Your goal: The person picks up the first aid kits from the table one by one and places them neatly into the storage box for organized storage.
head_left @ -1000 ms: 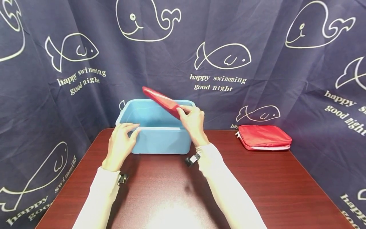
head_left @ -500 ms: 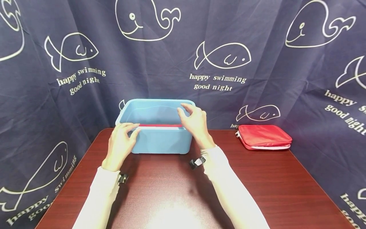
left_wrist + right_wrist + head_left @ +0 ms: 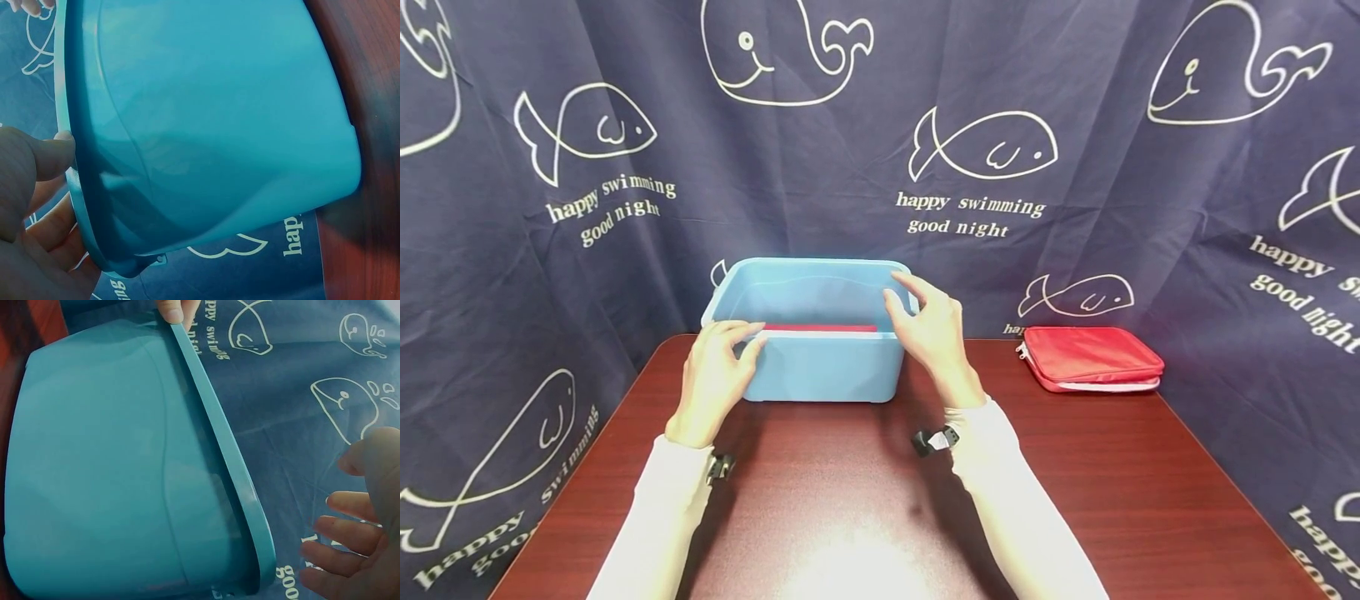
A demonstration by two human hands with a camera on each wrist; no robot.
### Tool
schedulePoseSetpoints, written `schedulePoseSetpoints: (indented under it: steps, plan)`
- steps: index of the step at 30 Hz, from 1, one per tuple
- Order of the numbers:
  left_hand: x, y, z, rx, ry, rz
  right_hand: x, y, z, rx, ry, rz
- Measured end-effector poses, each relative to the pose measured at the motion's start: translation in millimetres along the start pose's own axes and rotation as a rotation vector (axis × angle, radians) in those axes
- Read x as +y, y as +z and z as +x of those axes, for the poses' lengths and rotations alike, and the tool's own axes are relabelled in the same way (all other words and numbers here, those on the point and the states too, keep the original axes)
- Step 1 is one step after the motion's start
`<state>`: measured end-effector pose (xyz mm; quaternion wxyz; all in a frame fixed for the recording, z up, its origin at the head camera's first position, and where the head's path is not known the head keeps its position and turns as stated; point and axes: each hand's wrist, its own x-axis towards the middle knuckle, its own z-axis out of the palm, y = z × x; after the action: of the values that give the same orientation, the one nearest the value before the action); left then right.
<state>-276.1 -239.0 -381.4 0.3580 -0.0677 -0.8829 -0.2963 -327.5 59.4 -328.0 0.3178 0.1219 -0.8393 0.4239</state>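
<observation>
A light blue plastic storage bin (image 3: pixel 823 367) stands at the back of the table. My left hand (image 3: pixel 717 375) holds its rim near the front left corner; in the left wrist view the thumb (image 3: pixel 55 156) is on the rim and the fingers reach behind it. Only a strip of a red flat case (image 3: pixel 820 328) shows inside the bin, just past the front rim. My right hand (image 3: pixel 934 329) is at the bin's front right corner with nothing in it, fingers apart and loosely bent. The right wrist view shows it apart from the rim.
A red zip case (image 3: pixel 1093 358) with a white edge lies at the right end of the brown wooden table (image 3: pixel 850 483). A dark blue curtain (image 3: pixel 850 183) with whale and fish drawings hangs behind and at both sides.
My right hand has let go of the red case, which has dropped into the bin. It has since drawn back to the right. My left hand stays on the rim.
</observation>
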Motion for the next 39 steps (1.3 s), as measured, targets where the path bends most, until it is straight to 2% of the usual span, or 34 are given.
schedulePoseSetpoints:
  steps: [10,21,30,39]
  plan:
    - [0.8,0.1,-0.3,-0.005,-0.01,0.001,13,-21,-9.4,0.007,-0.023,-0.042]
    - [1.9,0.3,-0.7,-0.009,-0.018,0.0,46,-51,-24.1,0.041,-0.055,-0.113]
    - [-2.1,-0.6,0.4,0.005,-0.002,0.009,73,-70,-31.2,0.092,-0.039,-0.149]
    - [-1.2,2.3,-0.7,0.003,0.003,0.006,96,-92,-32.8,0.096,-0.005,-0.217]
